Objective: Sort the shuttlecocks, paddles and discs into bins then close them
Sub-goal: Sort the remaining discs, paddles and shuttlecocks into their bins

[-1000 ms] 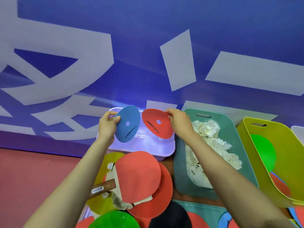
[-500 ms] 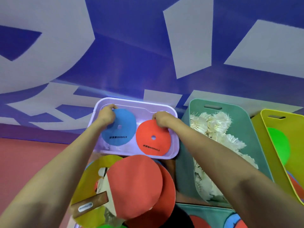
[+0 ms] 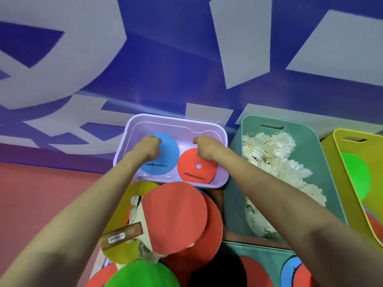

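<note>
Both hands reach into the lilac bin (image 3: 176,118) at the centre of the frame, just below the blue-and-white wall. The left hand (image 3: 148,149) lies over the upper left part of the blue disc (image 3: 165,160), its fingers curled round the disc's far edge and holding it. The right hand (image 3: 205,148) grips the top edge of the red disc (image 3: 187,164) in the same way. Both discs lie flat on the floor of the bin, side by side, the blue one to the left and the red one to the right and a little lower, their rims nearly touching. To the right stands a teal bin (image 3: 234,193) heaped with white shuttlecocks (image 3: 269,150), and at the right edge of the frame a yellow bin (image 3: 337,172) holds a green disc (image 3: 356,175). Below the lilac bin, in the lower centre, a red-faced paddle (image 3: 176,214) with a wooden handle rests on a pile of discs and another paddle, with a yellow disc (image 3: 143,188) showing under it at the left.
</note>
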Action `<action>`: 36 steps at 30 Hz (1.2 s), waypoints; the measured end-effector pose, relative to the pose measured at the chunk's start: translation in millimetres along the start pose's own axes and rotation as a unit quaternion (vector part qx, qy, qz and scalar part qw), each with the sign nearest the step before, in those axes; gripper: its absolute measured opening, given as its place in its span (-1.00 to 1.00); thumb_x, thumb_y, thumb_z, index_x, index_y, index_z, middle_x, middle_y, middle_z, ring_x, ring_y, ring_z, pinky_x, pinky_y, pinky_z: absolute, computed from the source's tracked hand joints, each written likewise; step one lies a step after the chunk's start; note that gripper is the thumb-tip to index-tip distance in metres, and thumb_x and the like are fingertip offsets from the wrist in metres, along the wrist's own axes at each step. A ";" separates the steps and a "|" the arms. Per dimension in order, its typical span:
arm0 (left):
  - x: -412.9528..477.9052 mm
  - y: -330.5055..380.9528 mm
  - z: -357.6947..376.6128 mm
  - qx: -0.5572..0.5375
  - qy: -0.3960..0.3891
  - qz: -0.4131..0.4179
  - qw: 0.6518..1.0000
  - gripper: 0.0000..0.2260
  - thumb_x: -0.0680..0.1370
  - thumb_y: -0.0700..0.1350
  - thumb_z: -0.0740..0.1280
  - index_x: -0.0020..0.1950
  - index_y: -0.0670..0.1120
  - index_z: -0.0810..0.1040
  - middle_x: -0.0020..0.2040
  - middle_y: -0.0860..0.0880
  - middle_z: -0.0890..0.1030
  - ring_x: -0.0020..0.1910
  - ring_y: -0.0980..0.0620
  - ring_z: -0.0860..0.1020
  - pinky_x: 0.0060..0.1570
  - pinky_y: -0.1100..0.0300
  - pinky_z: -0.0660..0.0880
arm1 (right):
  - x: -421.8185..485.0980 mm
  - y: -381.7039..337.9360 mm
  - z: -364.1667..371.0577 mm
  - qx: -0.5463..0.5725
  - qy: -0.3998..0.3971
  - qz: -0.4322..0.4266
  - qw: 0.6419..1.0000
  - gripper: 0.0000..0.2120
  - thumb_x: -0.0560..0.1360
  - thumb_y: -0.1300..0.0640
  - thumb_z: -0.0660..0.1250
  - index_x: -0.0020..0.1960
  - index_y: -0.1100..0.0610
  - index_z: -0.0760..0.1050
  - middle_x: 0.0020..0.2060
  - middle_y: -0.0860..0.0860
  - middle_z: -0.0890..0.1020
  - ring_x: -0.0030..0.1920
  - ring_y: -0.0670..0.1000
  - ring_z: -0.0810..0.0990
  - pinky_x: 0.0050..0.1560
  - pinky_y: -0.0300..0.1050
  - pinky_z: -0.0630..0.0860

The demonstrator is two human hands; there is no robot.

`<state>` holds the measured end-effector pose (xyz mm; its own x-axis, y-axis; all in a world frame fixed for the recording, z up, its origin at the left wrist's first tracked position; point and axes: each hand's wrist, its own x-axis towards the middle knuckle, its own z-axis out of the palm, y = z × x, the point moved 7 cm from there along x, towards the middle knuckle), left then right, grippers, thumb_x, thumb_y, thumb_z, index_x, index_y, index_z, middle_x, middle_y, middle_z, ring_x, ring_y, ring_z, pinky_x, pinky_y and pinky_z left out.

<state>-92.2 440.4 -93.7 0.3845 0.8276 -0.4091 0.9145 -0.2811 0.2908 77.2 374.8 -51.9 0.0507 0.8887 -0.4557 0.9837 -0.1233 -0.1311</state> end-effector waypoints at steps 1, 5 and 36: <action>-9.6 2.8 -2.3 -0.008 0.013 0.002 1.000 -0.57 0.55 -0.12 0.29 0.42 -0.10 0.35 0.43 -0.13 0.31 0.38 -0.14 0.32 0.33 0.02 0.31 | -8.6 -3.6 -0.7 0.005 -0.002 -0.008 1.000 -0.59 0.52 0.27 0.19 0.37 0.16 0.34 0.28 0.17 0.43 0.26 0.20 0.43 0.19 0.02 0.44; -65.8 16.2 -15.8 -0.074 0.090 0.028 0.993 -0.66 0.58 -0.05 0.26 0.33 -0.09 0.44 0.34 -0.11 0.43 0.27 -0.11 0.44 0.22 0.03 0.40 | -50.3 -20.0 -1.8 0.027 -0.004 -0.057 0.998 -0.61 0.52 0.15 0.25 0.34 0.09 0.37 0.24 0.14 0.46 0.23 0.17 0.43 0.18 0.04 0.44; -224.4 11.9 53.8 -0.620 0.094 -0.061 0.776 -0.68 0.40 -0.21 0.49 0.13 -0.12 0.55 -0.04 -0.10 0.65 -0.18 -0.11 0.63 -0.22 0.03 0.57 | -199.2 -18.9 79.5 0.353 0.209 0.004 0.912 -0.45 0.44 0.28 0.34 0.40 0.16 0.29 0.29 0.14 0.37 0.30 0.13 0.39 0.35 -0.04 0.28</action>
<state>-160.8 225.2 -45.1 0.1735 0.9002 -0.3995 0.0731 0.3927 0.9167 34.8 165.1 -28.6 0.2644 0.9588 -0.1040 0.6336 -0.2540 -0.7307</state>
